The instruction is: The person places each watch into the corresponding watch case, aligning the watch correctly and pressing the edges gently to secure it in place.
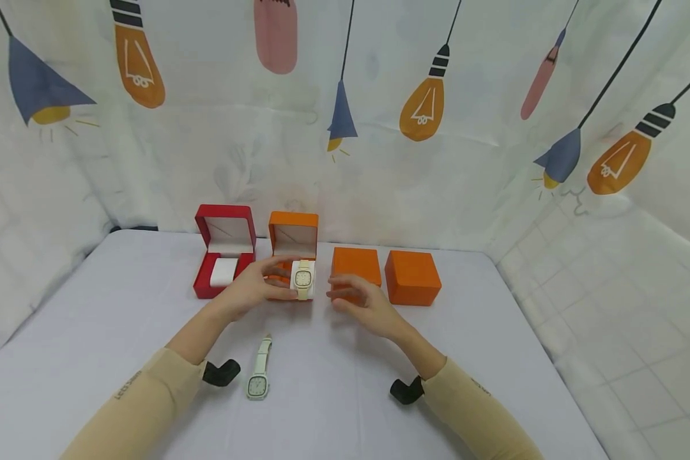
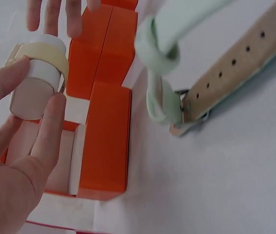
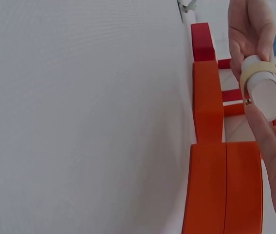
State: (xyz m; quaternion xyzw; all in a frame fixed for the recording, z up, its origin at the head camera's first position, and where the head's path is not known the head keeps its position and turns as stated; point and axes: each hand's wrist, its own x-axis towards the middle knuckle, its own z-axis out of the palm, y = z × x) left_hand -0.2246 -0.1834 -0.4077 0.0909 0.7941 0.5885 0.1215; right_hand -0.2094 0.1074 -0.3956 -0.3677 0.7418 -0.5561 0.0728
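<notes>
Cream watch [image 1: 303, 278], where is it in the head view?

It goes round a white cushion [image 1: 294, 278], up by the open orange box [image 1: 294, 219]. The left hand [image 1: 252, 291] holds that cushion from the side.

And the right hand [image 1: 368, 308]?

It holds nothing. Its fingers are a bit bent and apart, close to a shut orange box [image 1: 356, 260]. Another orange box [image 1: 413, 278], shut too, sits just to the right.

What else is on the white table [image 1: 333, 396]?

A red box [image 1: 225, 211] with its lid up and a white pillow [image 1: 223, 272] inside. A green watch [image 1: 259, 374] lies flat between the 2 arms.

What does the left wrist view show?

The left thumb and a finger pinch the cushion, 1 on each side, with the cream strap round it. You can see down into the open orange box. The right fingers are spread, near the cushion. The green strap looks big, with a row of holes in its tan back.

And the right wrist view?

The left hand is at the top with the cushion. 1 right finger comes right up to it, but I can't tell if they touch
</notes>
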